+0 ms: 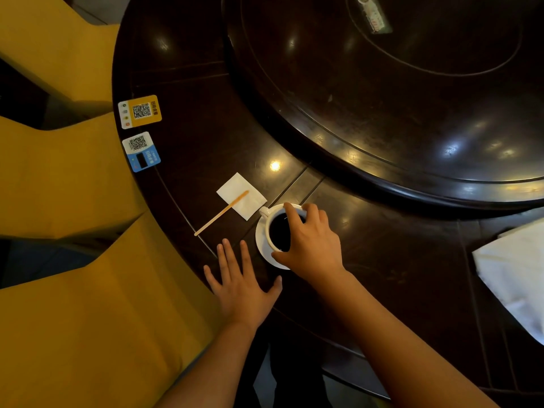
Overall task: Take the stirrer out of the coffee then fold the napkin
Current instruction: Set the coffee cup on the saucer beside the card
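A white cup of black coffee (278,232) stands on a white saucer (260,245) near the table's front edge. My right hand (312,242) grips the cup's rim from above, fingers curled over it. The wooden stirrer (220,213) lies outside the cup, one end resting on the small folded white napkin (243,195) just left of the cup, the other end on the table. My left hand (241,282) lies flat on the table with its fingers spread, below the stirrer and left of the saucer, holding nothing.
The dark round table (397,260) carries a large raised turntable (382,98) behind the cup. Two QR-code stickers (140,111) (141,151) sit at the left edge. White cloth (515,275) lies at the right. Yellow chairs (67,178) crowd the left side.
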Demonstrator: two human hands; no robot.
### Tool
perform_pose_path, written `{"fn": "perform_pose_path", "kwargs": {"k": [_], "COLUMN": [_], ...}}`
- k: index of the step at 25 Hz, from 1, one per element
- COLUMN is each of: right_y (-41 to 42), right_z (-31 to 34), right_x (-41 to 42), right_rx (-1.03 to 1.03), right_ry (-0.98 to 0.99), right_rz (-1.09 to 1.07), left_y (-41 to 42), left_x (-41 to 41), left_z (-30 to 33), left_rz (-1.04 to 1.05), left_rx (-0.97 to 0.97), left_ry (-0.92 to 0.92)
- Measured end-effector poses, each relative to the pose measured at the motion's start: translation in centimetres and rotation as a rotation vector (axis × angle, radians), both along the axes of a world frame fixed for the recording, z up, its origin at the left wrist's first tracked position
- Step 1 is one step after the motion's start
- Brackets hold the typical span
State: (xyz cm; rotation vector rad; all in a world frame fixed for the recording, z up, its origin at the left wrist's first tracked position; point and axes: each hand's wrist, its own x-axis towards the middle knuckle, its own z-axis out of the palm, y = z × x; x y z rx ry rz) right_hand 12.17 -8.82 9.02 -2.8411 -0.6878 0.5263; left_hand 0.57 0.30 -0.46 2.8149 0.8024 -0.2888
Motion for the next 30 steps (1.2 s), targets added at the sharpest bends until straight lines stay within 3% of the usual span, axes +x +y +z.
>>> {"fn": "perform_pose_path", "kwargs": {"k": [19, 24, 27, 30], "right_y": [-0.7, -1.7, -4.1, -7.0], "right_z": [-0.7, 0.7, 1.9, 2.5], "right_x": [-0.4, -1.3, -3.4, -5.2], "right_rx": [-0.033, 0.023, 0.131, 0.047], "right_ry": [-0.067, -0.004, -0.072, -0.131], "right_rz": [0.051, -0.016, -0.122, -0.176], "left_y": [0.1, 1.4, 3.0, 2.2], "left_x": [0.1, 0.5, 0.3, -0.3], "left_z": [1.1, 3.4, 6.3, 9.4], "left_rz": [-0.016, -0.066, -0.126, -0.290], "left_rx": [-0.035, -0.166, -0.261, -0.175], "left_ry": [0.106, 0.211, 0.179, 0.045]}}
